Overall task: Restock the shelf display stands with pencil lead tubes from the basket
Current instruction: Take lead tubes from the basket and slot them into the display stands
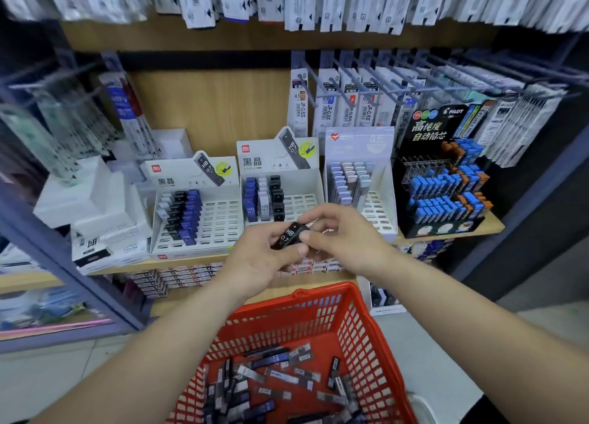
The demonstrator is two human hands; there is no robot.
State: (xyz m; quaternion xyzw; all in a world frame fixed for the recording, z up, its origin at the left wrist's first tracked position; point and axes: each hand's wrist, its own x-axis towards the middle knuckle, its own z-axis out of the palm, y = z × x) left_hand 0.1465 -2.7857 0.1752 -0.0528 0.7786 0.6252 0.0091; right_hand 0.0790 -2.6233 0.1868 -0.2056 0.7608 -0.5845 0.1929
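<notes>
One black lead tube (289,236), marked HB 0.7, is held in mid-air just in front of the wooden shelf (452,235), above the far rim of the red basket (318,291). The left hand (255,259) curls round its lower part. The right hand (345,237) pinches its upper end between thumb and curled fingers, probably to turn the label up and check the grade before slotting.

Many loose tubes (271,377), black, blue and grey, lie jumbled in the basket, near and below the forearms. This is the stock left to place.

Four display stands sit on the far shelf:
- Left white stand (220,223): black and blue tubes fill its left columns, and the right slots are vacant.
- Middle white stand (299,202): blue, grey and black HB 0.7 tubes stand at the left, with slots open just beyond the hands. It is the likely destination.
- Pale stand (379,207): pastel tubes, partly filled.
- Black Pilot stand (411,181), far right: tiers of blue and orange tubes.

Hanging refill packs (347,105) fill the pegs above.
</notes>
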